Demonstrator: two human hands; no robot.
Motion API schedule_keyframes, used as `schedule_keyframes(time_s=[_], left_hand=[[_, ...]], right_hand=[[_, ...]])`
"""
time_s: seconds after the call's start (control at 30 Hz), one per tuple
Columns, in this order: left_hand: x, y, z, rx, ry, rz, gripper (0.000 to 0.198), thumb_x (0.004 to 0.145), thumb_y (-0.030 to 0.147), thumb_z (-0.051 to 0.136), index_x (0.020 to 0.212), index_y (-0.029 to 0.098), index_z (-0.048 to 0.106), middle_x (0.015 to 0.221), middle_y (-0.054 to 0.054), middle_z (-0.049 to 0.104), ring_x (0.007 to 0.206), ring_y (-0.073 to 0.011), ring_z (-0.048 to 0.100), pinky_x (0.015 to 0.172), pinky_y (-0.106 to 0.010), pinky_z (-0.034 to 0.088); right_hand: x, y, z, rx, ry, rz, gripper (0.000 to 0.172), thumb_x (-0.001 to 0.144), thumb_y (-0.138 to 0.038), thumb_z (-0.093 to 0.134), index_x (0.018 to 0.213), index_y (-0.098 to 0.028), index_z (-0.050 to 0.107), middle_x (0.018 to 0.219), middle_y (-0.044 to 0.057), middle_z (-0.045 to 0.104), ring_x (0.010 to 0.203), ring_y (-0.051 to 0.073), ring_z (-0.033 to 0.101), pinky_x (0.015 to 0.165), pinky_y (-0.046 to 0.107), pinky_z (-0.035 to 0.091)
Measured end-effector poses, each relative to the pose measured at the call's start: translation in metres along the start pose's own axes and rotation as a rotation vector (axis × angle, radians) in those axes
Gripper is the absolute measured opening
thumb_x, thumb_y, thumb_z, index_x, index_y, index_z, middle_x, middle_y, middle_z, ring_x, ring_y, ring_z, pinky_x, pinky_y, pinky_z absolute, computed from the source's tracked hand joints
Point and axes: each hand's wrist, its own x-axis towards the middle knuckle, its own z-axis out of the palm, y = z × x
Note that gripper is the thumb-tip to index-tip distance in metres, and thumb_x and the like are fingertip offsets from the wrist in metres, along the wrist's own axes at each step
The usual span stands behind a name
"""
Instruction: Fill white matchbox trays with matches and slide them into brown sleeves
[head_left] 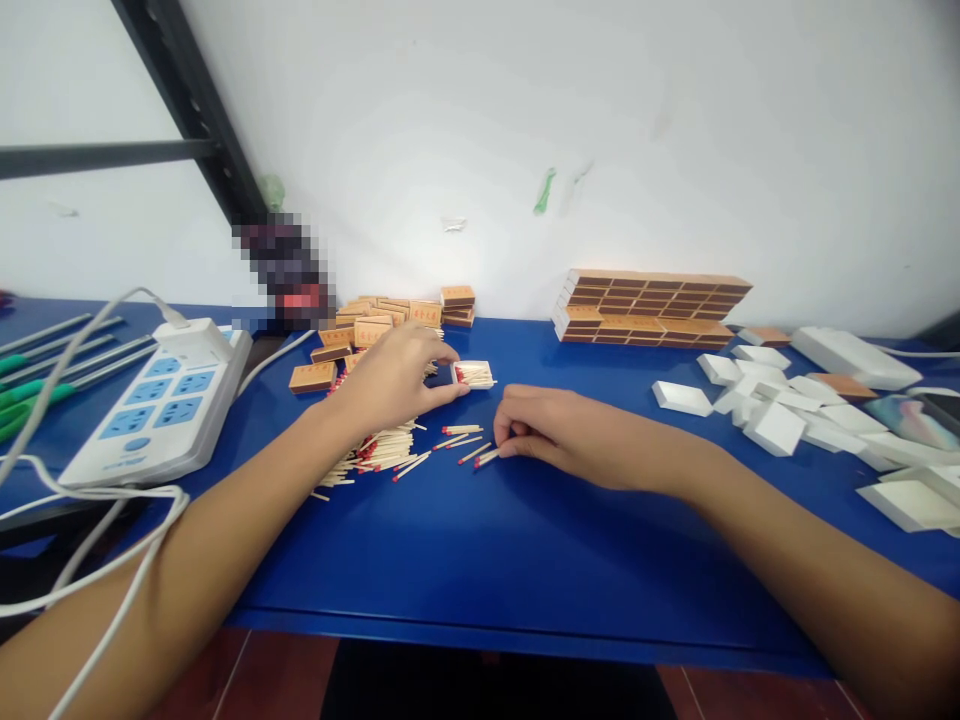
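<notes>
Setting: a blue table [480, 560] pushed up against a plain white wall [675, 120].
Tray: a small white cardboard matchbox tray [476, 375], partly filled with red-tipped sticks, sits flat a little far of the table's middle, long axis running left to right.
Left hand: the left hand [394, 380] comes in from the left, thumb and fingertips closed on the tray's left end.
Right hand: the right hand [577, 435] lies knuckles-up, fingers narrowed to a pinch on a few thin wooden red-tipped matches [486, 458] that poke out leftward, low over the table.
Relation: the tray lies just far and slightly left of the right fingertips, close but apart; the pinched matches run roughly left to right, near the tray's own axis (tilted a little).
Loose matches: a few single sticks [459, 432] lie between the two hands.
Pile: a heap of matches [375, 455] spreads under the left wrist.
Far side: a neat stack of brown matchbox sleeves [652, 310] to the right, a looser heap of brown sleeves [390, 315] to the left.
Right edge: scattered empty white trays [772, 400].
Left edge: a white power strip with blue sockets [161, 405].
</notes>
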Motion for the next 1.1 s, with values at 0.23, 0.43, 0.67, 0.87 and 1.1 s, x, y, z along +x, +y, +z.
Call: schedule_keyframes(time_s=[0.23,0.43,0.67,0.87,1.1], left_hand=[[0.0,0.008,0.001,-0.101,0.021,0.052,0.03,0.092,0.047,0.079,0.104,0.02,0.078,0.097,-0.007,0.076,0.098,-0.0265,0.065,0.089,-0.04,0.048],[-0.001,0.02,0.0,-0.203,-0.016,0.095,0.029,0.089,0.045,0.084,0.107,0.024,0.08,0.098,-0.005,0.077,0.098,-0.0254,0.065,0.088,-0.039,0.049],[-0.001,0.013,0.002,-0.183,0.041,0.045,0.028,0.09,0.047,0.082,0.102,0.022,0.079,0.097,-0.005,0.078,0.095,-0.0244,0.066,0.086,-0.038,0.049],[0.0,0.01,0.001,-0.127,0.097,-0.028,0.028,0.091,0.046,0.08,0.101,0.02,0.078,0.102,-0.007,0.08,0.1,-0.0265,0.069,0.087,-0.04,0.051],[-0.001,0.01,0.001,-0.098,0.097,-0.011,0.026,0.091,0.044,0.08,0.101,0.019,0.079,0.099,-0.006,0.079,0.1,-0.0271,0.068,0.088,-0.041,0.05]], right_hand=[[0.009,0.017,-0.004,-0.159,0.454,0.07,0.009,0.104,-0.025,0.058,0.1,-0.021,0.064,0.097,0.004,0.062,0.08,0.017,0.055,0.072,0.031,0.041],[0.012,0.021,0.003,-0.256,0.517,0.079,0.008,0.102,-0.026,0.06,0.099,-0.021,0.066,0.097,0.005,0.061,0.077,0.018,0.054,0.07,0.031,0.04],[0.011,0.014,-0.003,-0.22,0.533,0.0,0.01,0.102,-0.026,0.061,0.097,-0.02,0.068,0.087,0.002,0.059,0.073,0.016,0.052,0.069,0.031,0.04],[0.009,-0.001,0.011,-0.053,0.198,-0.078,0.006,0.097,-0.027,0.072,0.096,-0.021,0.07,0.086,0.0,0.06,0.076,0.015,0.053,0.072,0.03,0.042],[0.012,-0.003,0.026,-0.051,0.191,0.011,0.01,0.103,-0.026,0.065,0.094,-0.021,0.067,0.089,0.001,0.061,0.078,0.015,0.054,0.069,0.029,0.041]])
